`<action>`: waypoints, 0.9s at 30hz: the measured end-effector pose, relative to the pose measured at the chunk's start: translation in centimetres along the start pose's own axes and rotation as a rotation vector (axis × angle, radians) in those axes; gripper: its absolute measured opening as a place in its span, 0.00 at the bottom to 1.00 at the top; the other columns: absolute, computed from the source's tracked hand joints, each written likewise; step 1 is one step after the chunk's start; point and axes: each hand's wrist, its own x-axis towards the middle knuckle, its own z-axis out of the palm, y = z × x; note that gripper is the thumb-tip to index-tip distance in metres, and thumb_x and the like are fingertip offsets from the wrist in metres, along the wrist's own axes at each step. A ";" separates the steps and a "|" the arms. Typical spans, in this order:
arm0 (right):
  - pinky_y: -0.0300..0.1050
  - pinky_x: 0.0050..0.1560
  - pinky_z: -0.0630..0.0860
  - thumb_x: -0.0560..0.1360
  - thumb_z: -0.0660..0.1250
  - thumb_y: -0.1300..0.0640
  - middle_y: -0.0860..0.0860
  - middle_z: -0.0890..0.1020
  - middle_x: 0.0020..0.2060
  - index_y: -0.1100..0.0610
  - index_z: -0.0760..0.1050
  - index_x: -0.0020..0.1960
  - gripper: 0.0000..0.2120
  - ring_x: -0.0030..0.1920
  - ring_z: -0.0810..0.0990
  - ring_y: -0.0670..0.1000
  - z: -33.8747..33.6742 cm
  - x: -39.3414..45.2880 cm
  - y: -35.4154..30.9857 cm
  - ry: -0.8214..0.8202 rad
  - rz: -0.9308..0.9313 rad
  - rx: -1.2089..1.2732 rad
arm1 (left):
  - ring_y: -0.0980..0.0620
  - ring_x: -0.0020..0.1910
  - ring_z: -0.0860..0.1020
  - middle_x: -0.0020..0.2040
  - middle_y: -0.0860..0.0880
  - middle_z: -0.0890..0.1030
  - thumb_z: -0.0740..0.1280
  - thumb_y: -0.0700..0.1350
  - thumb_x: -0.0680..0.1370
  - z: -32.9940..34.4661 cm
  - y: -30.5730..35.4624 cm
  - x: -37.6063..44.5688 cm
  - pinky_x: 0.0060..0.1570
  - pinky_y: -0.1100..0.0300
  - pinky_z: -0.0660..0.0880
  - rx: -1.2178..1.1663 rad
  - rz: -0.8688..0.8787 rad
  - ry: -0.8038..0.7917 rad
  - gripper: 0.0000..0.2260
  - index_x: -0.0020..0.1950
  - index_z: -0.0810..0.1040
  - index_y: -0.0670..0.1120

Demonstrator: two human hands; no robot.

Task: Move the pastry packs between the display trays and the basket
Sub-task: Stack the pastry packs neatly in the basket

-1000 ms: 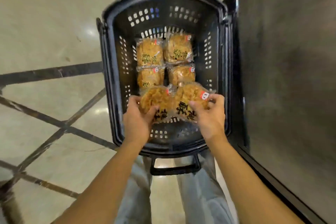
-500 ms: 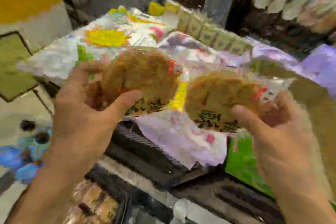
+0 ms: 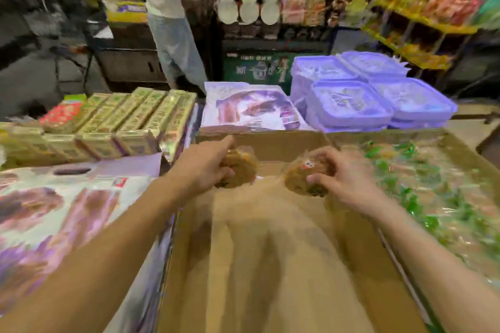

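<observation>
The left hand (image 3: 201, 167) curls its fingers around one pastry pack (image 3: 239, 171), thumb under it. The right hand (image 3: 342, 177) grips a second pack (image 3: 300, 177) the same way, thumb across its front. Both packs hang just above the far end of a brown cardboard tray (image 3: 270, 265), near each other but apart. The right pack carries a small red-and-white sticker; its print is too blurred to read, as is the dark writing along its lower edge.
</observation>
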 end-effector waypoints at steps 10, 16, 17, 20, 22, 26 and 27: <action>0.51 0.60 0.71 0.78 0.69 0.49 0.50 0.79 0.61 0.48 0.71 0.70 0.22 0.61 0.74 0.55 7.7 13.8 4.1 -0.182 -0.253 -0.396 | 0.43 0.61 0.78 0.59 0.47 0.80 0.69 0.49 0.77 6.3 -4.8 10.0 0.56 0.50 0.69 0.498 -0.007 -0.052 0.18 0.64 0.69 0.49; 0.55 0.53 0.71 0.74 0.73 0.55 0.56 0.77 0.53 0.54 0.77 0.66 0.21 0.53 0.74 0.60 11.7 16.4 3.6 0.029 -0.459 -0.548 | 0.41 0.59 0.78 0.58 0.44 0.79 0.70 0.47 0.75 7.0 -6.4 9.2 0.57 0.46 0.70 0.485 0.004 0.040 0.20 0.65 0.69 0.48; 0.55 0.51 0.71 0.72 0.75 0.56 0.57 0.77 0.51 0.55 0.78 0.64 0.21 0.51 0.74 0.60 12.1 16.4 3.7 0.077 -0.473 -0.561 | 0.41 0.58 0.77 0.58 0.44 0.78 0.70 0.46 0.75 6.8 -6.7 9.2 0.56 0.46 0.71 0.444 0.000 0.045 0.21 0.65 0.69 0.48; 0.56 0.54 0.69 0.68 0.79 0.55 0.57 0.78 0.53 0.55 0.80 0.61 0.23 0.53 0.74 0.61 12.6 16.2 4.1 0.214 -0.483 -0.576 | 0.41 0.58 0.77 0.59 0.45 0.79 0.72 0.44 0.74 5.6 -7.6 9.8 0.55 0.45 0.73 0.343 0.020 0.010 0.21 0.65 0.71 0.48; 0.56 0.58 0.66 0.68 0.79 0.54 0.57 0.77 0.55 0.54 0.79 0.63 0.25 0.56 0.74 0.61 12.4 16.0 4.0 0.218 -0.463 -0.588 | 0.43 0.60 0.77 0.61 0.48 0.79 0.71 0.46 0.76 4.9 -7.7 10.2 0.57 0.46 0.73 0.318 0.017 -0.034 0.20 0.67 0.72 0.50; 0.58 0.64 0.65 0.69 0.78 0.50 0.57 0.76 0.59 0.52 0.74 0.69 0.30 0.59 0.73 0.61 11.9 15.6 3.4 0.152 -0.420 -0.611 | 0.43 0.60 0.73 0.61 0.46 0.76 0.71 0.50 0.76 6.0 -6.8 9.4 0.59 0.46 0.68 0.432 -0.047 0.045 0.21 0.69 0.73 0.50; 0.58 0.65 0.65 0.70 0.78 0.49 0.58 0.76 0.60 0.52 0.73 0.70 0.31 0.60 0.73 0.61 11.8 15.4 3.2 0.145 -0.415 -0.619 | 0.43 0.59 0.72 0.61 0.45 0.74 0.72 0.49 0.75 6.5 -6.5 9.2 0.58 0.46 0.67 0.435 -0.086 0.078 0.23 0.69 0.72 0.49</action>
